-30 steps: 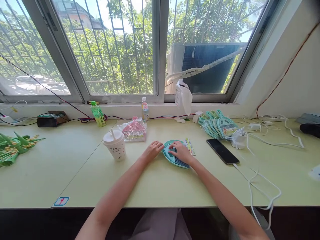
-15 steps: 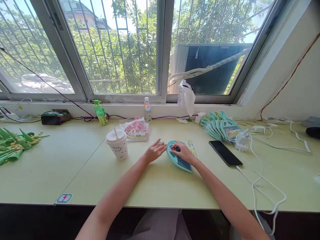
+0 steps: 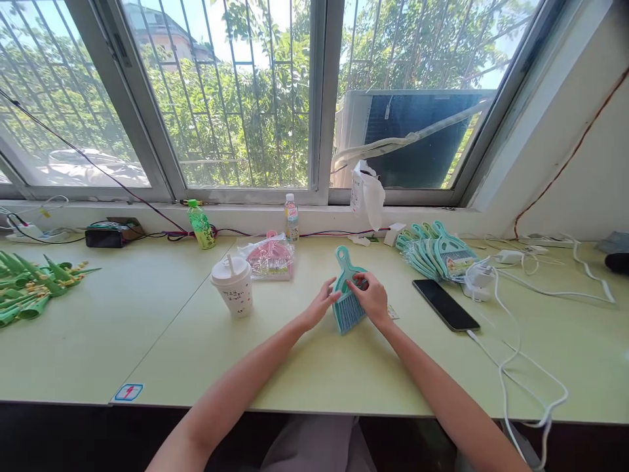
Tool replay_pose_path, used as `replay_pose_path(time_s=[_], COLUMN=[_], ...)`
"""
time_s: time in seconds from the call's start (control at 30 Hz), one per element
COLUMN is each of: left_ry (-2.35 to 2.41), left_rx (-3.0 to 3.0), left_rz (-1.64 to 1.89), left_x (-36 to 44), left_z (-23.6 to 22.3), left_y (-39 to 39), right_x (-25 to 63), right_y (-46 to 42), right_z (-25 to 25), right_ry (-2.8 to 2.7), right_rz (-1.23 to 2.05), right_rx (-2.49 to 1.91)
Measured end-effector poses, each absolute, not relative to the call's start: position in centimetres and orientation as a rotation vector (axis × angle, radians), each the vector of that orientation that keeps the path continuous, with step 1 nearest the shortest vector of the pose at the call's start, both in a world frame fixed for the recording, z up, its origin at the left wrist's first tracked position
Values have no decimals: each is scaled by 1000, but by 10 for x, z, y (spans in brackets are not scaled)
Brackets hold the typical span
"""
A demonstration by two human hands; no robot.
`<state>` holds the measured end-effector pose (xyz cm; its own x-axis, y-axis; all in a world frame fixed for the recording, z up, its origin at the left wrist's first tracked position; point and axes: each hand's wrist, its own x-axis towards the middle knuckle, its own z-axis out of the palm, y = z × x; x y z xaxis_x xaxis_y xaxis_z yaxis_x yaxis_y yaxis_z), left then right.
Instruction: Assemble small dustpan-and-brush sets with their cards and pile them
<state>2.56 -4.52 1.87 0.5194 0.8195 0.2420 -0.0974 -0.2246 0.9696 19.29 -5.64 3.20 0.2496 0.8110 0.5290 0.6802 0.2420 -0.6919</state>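
A mint-green hand brush and dustpan set (image 3: 350, 313) is tilted up above the table in front of me, its looped handle pointing up and its blue-grey bristles down. My left hand (image 3: 318, 308) holds the set at its left edge, thumb across the front, the other fingers partly behind it. On the right side, my right hand (image 3: 372, 298) has thumb and fingers bent against the upper body of the brush, closed on it. A printed label card (image 3: 393, 313) lies on the table just beyond my right wrist, mostly covered by the hand.
Several more mint-green sets (image 3: 432, 252) lie wrapped at the back right, near a black phone (image 3: 445, 305) and white cables (image 3: 533, 370). Left of my hands stand a lidded paper cup (image 3: 233, 288) and a bagged pink set (image 3: 270, 259). Green plastic pieces (image 3: 34, 285) lie far left.
The brush and dustpan set has gone from lying slanted on the table to being tipped up, handle on top. My left hand, earlier spread beside it, has closed on its left edge.
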Motion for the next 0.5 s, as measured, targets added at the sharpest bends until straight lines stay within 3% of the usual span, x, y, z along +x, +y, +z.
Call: replay_pose_path(time_s=[0.17, 0.3, 0.5], left_ry=[803, 856, 882], left_rx=[1318, 1229, 1102], left_rz=[946, 995, 1176], left_x=[26, 3, -13], left_z=[14, 20, 14], left_y=[-43, -25, -2], right_x=[215, 262, 298], right_y=[-44, -30, -15], right_z=[26, 14, -7], right_ry=[-1532, -1495, -1762], right_rz=[160, 2, 250], right_rx=[-1533, -1837, -2087])
